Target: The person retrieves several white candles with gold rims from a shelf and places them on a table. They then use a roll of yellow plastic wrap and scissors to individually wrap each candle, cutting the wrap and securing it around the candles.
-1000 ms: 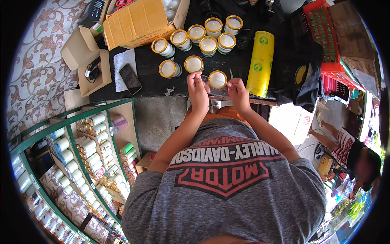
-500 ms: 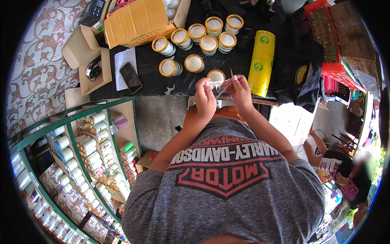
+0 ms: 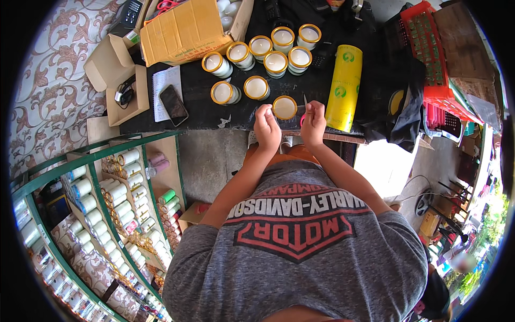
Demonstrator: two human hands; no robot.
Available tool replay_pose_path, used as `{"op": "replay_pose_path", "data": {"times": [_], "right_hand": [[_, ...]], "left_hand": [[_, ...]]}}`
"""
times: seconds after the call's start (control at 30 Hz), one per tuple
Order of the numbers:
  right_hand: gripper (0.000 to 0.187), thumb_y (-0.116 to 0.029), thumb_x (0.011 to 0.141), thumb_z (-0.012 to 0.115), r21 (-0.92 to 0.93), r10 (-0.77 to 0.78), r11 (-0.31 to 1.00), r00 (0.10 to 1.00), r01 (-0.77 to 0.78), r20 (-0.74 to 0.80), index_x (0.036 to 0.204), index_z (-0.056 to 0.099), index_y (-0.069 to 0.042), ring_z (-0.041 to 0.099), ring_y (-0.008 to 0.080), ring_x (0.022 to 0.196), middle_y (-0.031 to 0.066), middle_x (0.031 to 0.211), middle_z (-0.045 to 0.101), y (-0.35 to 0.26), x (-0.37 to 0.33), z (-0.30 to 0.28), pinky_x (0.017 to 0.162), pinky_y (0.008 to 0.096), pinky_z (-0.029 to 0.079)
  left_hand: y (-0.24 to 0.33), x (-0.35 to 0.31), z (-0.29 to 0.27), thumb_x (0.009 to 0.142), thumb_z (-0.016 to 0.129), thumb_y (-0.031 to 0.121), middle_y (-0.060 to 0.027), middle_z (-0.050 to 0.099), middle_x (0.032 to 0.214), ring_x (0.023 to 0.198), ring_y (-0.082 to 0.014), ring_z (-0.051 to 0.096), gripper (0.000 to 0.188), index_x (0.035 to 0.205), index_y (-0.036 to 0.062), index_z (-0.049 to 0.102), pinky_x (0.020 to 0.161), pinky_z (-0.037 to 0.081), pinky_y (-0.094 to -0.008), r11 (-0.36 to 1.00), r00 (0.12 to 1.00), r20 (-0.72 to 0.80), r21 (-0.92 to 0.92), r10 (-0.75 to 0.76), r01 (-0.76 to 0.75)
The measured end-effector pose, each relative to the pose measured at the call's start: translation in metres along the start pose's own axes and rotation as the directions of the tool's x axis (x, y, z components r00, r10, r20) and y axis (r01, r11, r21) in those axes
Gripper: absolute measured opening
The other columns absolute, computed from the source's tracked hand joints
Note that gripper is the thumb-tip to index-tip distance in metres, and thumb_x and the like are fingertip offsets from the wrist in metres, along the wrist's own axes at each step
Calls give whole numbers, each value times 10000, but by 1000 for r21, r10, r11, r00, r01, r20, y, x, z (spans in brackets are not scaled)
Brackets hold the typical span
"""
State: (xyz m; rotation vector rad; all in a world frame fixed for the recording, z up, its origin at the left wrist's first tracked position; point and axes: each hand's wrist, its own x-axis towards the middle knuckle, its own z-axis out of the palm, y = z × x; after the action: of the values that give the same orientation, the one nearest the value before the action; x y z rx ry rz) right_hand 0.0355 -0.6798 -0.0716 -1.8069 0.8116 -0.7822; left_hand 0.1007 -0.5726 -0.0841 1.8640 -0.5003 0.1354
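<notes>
Between my hands stands a white candle in a gold-rimmed glass (image 3: 284, 108), near the front edge of the black-covered table. My left hand (image 3: 266, 129) is closed just left of this candle, its fingers curled in; whatever they hold is hidden. To the right of the candle, my right hand (image 3: 313, 126) is closed round what looks like a pair of scissors (image 3: 306, 100). One pointed blade sticks up from the fingers, and a bit of pink handle shows beside them. Farther back stand several like candles (image 3: 256, 87), grouped upright on the cloth.
A yellow roll of film (image 3: 344, 88) lies right of my hands. On the left are a phone (image 3: 173, 103), a paper sheet (image 3: 160, 88) and an open small carton (image 3: 140, 99). A large cardboard box (image 3: 185, 35) stands behind. Green-framed shelving (image 3: 94, 182) holds thread spools.
The white strands seen at my left fingers no longer show. Both hands have come down a little, uncovering the nearest candle. A person at the far right has moved lower in the picture.
</notes>
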Motion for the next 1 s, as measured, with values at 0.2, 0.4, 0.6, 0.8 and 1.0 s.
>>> {"op": "replay_pose_path", "data": {"times": [0.2, 0.4, 0.6, 0.8, 1.0], "right_hand": [[79, -114, 989, 462, -34, -208, 978, 978, 208, -10, 1042, 437, -60, 532, 156, 632, 93, 842, 636, 24, 9, 16, 610, 270, 458], [89, -94, 992, 438, 37, -117, 993, 987, 113, 111, 1051, 379, -65, 684, 264, 754, 138, 944, 700, 16, 13, 18, 642, 305, 520], [93, -125, 997, 444, 52, -79, 996, 993, 75, 85, 1040, 392, -61, 697, 241, 731, 144, 825, 694, 16, 17, 20, 621, 290, 514], [108, -143, 993, 471, 99, 127, 985, 982, -141, 139, 1017, 440, -42, 700, 192, 759, 112, 733, 644, 8, 24, 21, 623, 271, 506], [118, -162, 988, 495, 89, 266, 952, 934, -294, 238, 991, 483, -45, 633, 102, 716, 51, 727, 600, 15, 13, 10, 627, 246, 486]], "left_hand": [[-13, 13, 7, 1016, 380, 169, -152, 598, 1023, 882, -238, 609, 182, 1102, 25, 451, 754, 488, -358, 984, 985, -44, 56, 169, -167], [-10, 12, 10, 1026, 351, 200, -155, 612, 912, 897, -261, 661, 202, 1115, 28, 408, 776, 504, -354, 993, 1000, -8, -119, -18, 17], [-2, 11, 16, 1031, 345, 235, -111, 576, 906, 819, -201, 647, 231, 1112, 33, 421, 767, 502, -325, 953, 972, -25, -204, -232, 223], [0, 13, 19, 1024, 371, 213, -139, 576, 1004, 775, -205, 664, 217, 1109, 30, 449, 716, 510, -319, 902, 932, -76, -288, -355, 320], [-12, -11, 20, 1019, 404, 232, -24, 514, 866, 673, -86, 525, 211, 1055, 47, 500, 633, 466, -243, 866, 898, -29, -277, -439, 415]]}}
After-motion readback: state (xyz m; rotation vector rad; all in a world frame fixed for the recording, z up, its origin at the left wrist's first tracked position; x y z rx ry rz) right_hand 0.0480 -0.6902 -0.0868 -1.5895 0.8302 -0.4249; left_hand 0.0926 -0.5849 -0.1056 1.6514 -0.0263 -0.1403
